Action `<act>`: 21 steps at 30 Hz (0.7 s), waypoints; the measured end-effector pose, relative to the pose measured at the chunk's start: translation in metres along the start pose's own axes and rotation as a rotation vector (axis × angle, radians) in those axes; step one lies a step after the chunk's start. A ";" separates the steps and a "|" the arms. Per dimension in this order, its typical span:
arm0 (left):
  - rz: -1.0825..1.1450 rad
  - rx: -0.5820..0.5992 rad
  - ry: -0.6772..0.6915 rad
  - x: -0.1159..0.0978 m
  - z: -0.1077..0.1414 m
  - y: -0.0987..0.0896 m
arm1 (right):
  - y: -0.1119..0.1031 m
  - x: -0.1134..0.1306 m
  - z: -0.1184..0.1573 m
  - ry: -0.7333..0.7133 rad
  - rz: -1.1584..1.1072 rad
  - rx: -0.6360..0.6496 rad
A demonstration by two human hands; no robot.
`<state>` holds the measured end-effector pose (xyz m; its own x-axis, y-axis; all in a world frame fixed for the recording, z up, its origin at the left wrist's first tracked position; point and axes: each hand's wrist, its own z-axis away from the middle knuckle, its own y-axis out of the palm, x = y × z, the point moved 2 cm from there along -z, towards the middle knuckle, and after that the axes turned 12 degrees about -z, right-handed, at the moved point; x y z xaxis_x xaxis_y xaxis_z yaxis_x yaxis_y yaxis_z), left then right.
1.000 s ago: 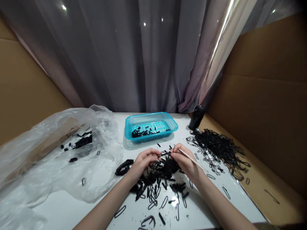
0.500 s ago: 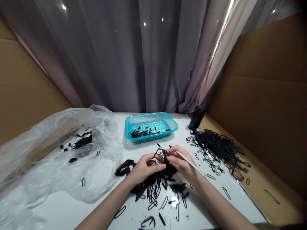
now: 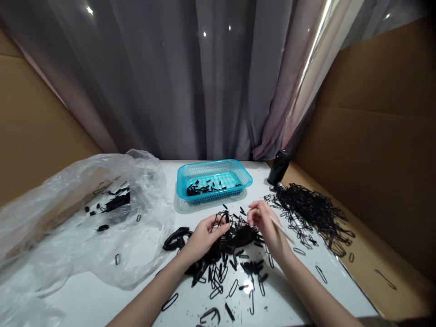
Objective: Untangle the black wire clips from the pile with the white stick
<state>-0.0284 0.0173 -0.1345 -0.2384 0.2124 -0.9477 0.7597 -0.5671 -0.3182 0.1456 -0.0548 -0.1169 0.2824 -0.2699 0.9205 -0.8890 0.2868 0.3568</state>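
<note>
My left hand (image 3: 204,238) is closed, its thumb and fingers pinching a black strip with thin loops (image 3: 227,219) above a heap of black pieces (image 3: 235,243) on the white table. My right hand (image 3: 267,227) is raised at the heap's right side, apart from the left, with its fingers curled. A thin whitish stick (image 3: 281,229) lies across that hand and is held in it; its grip on the stick is partly hidden. Long thin black loops (image 3: 216,287) and short dark strips (image 3: 230,311) lie scattered in front of the heap.
A blue plastic basket (image 3: 249,179) with black pieces inside stands behind the heap. Crumpled clear plastic (image 3: 150,254) covers the left side. At right, a pile of black loops (image 3: 311,209) spreads near a black bottle-like container (image 3: 279,167). Cardboard walls (image 3: 381,136) flank the table.
My right hand has drawn away from the left hand to the right, still with the stick. The left hand has shifted slightly left, keeping its pinch on the black strip.
</note>
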 end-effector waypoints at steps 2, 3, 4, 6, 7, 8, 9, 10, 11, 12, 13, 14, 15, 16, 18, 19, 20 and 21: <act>0.010 -0.024 -0.016 0.001 -0.001 0.000 | -0.001 0.007 0.001 -0.072 0.152 -0.004; 0.016 -0.029 -0.020 0.001 -0.002 0.000 | -0.001 0.010 0.002 -0.102 0.240 0.010; 0.021 -0.031 -0.018 0.002 -0.003 0.001 | 0.000 0.012 0.003 -0.130 0.321 0.038; 0.021 -0.031 0.002 0.003 -0.003 0.001 | 0.002 0.014 0.005 -0.152 0.417 0.125; 0.013 -0.028 0.013 0.004 -0.004 0.001 | 0.003 0.013 0.006 -0.146 0.422 0.161; 0.003 -0.026 0.022 0.005 -0.004 0.001 | 0.004 0.013 0.007 -0.137 0.412 0.184; -0.008 -0.023 0.028 0.005 -0.003 0.001 | 0.004 0.013 0.008 -0.131 0.400 0.192; -0.020 -0.020 0.029 0.005 -0.003 0.002 | 0.004 0.012 0.008 -0.128 0.391 0.188; -0.029 -0.017 0.029 0.005 -0.003 0.002 | 0.004 0.012 0.009 -0.126 0.391 0.178; -0.035 -0.017 0.030 0.005 -0.002 0.002 | 0.005 0.013 0.009 -0.126 0.402 0.169; -0.038 -0.019 0.033 0.004 -0.002 0.002 | 0.005 0.013 0.010 -0.122 0.419 0.163; -0.039 -0.023 0.035 0.003 -0.002 0.002 | 0.005 0.013 0.010 -0.115 0.438 0.159; -0.041 -0.027 0.038 0.002 -0.001 0.002 | 0.004 0.013 0.011 -0.108 0.453 0.157; -0.043 -0.033 0.040 0.001 -0.001 0.002 | 0.004 0.013 0.011 -0.105 0.464 0.158; -0.052 -0.042 0.042 0.000 0.000 0.001 | 0.003 0.013 0.012 -0.118 0.480 0.172; -0.055 -0.044 0.043 0.000 0.001 0.001 | 0.003 0.013 0.012 -0.130 0.487 0.185; -0.057 -0.047 0.044 0.000 0.001 0.000 | 0.003 0.012 0.013 -0.145 0.493 0.200; -0.057 -0.048 0.045 0.000 0.001 0.000 | 0.003 0.012 0.013 -0.161 0.498 0.215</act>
<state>-0.0289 0.0169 -0.1345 -0.2559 0.2793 -0.9255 0.7740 -0.5143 -0.3692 0.1419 -0.0691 -0.1075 -0.2334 -0.2912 0.9278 -0.9591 0.2263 -0.1703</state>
